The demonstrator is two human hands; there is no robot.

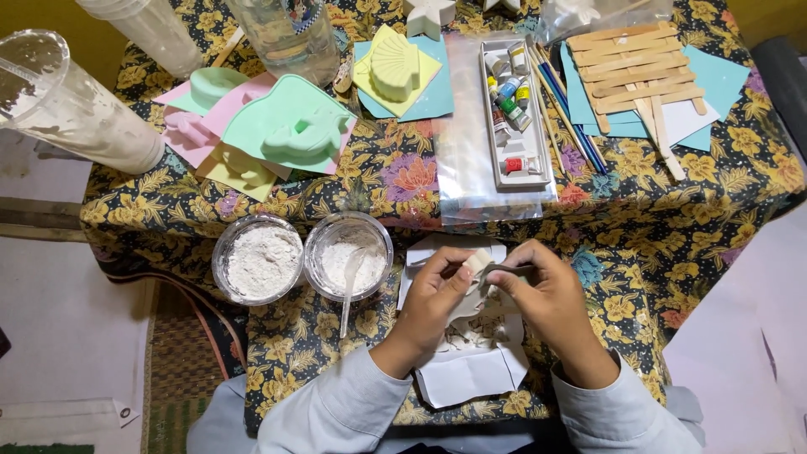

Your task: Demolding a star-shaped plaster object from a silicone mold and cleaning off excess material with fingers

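While the left hand (437, 290) pinches a small white cast (477, 261), the right hand (542, 290) grips a thin tool (504, 270) against it. Both hover over white paper (471, 378), beside 2 powder bowls (261, 259).

a printed floral cloth (639, 227) covers the table, matt and soft. two clear plastic cups (261, 256) hold chalky white powder. flat wooden sticks (635, 55) lie pale and unfinished on matt coloured paper (714, 80). glossy paint tubes (508, 101) sit in a smooth white plastic tray (538, 168).
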